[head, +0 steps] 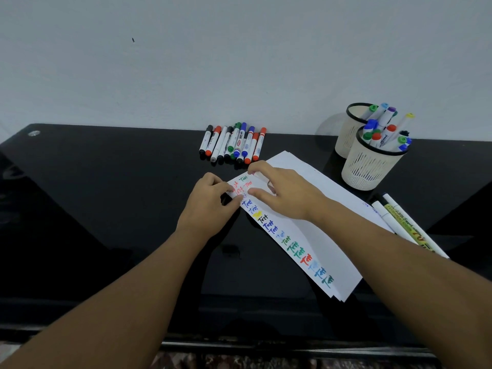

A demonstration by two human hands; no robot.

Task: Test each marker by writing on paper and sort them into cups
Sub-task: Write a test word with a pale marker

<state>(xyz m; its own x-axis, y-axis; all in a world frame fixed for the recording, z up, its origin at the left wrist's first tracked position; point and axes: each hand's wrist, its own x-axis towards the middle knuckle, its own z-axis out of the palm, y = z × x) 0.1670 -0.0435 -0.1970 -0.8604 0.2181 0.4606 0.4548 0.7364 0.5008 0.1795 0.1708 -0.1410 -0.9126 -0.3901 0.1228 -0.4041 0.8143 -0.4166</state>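
Both hands were on the paper (pixel 306 235): left hand (pixel 210 206) pinched its corner, right hand (pixel 279 190) pressed flat, fingers spread. Two cups (pixel 372 166) held tested markers; a row of markers (pixel 233 143) remained untested.

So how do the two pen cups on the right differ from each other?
The near cup stands closer to the person and partly hides the far cup, which sits by the wall. The near cup is packed with markers across its mouth; the far cup holds fewer, leaning to its right side, with open rim on its left. Both are cream slotted cups with black rims, upright on the black table.
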